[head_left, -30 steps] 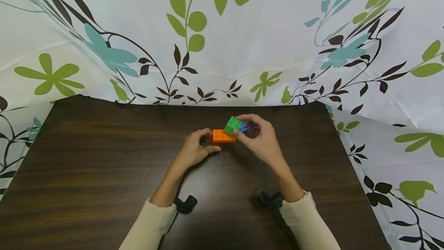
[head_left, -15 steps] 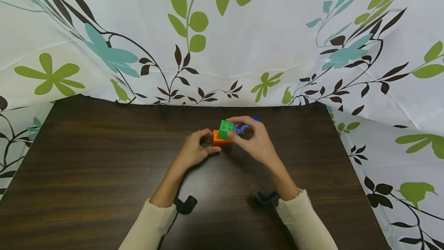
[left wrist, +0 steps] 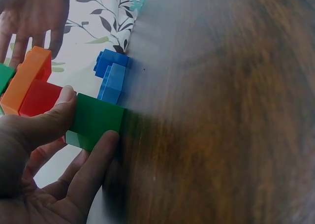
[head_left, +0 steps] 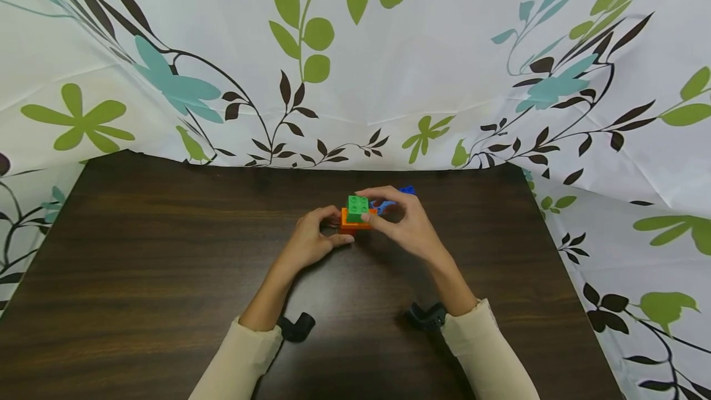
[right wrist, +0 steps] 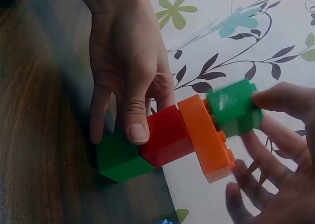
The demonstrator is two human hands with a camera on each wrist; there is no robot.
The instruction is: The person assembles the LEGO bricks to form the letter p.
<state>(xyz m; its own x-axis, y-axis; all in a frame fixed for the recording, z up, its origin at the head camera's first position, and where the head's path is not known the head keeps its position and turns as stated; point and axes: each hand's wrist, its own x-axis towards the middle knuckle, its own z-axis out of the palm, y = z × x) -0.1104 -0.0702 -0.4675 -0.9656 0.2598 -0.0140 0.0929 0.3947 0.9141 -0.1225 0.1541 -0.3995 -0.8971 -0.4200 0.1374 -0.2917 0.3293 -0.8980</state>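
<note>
Table [head_left: 166, 264] spreading beneath the grip, white cloth [head_left: 472, 66] hanging beyond it, printed vine [head_left: 318, 34] arching high behind the grip, teal flower [head_left: 178, 88] showing beyond and left of it, small green flower [head_left: 424, 135] showing beyond and slightly right

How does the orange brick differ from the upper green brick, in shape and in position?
The orange brick is longer and flatter; the upper green brick is more compact and thicker. The orange brick sits directly on the red brick, while the upper green brick is above the orange brick, pinched by the right hand. Both have studs on top.
</note>
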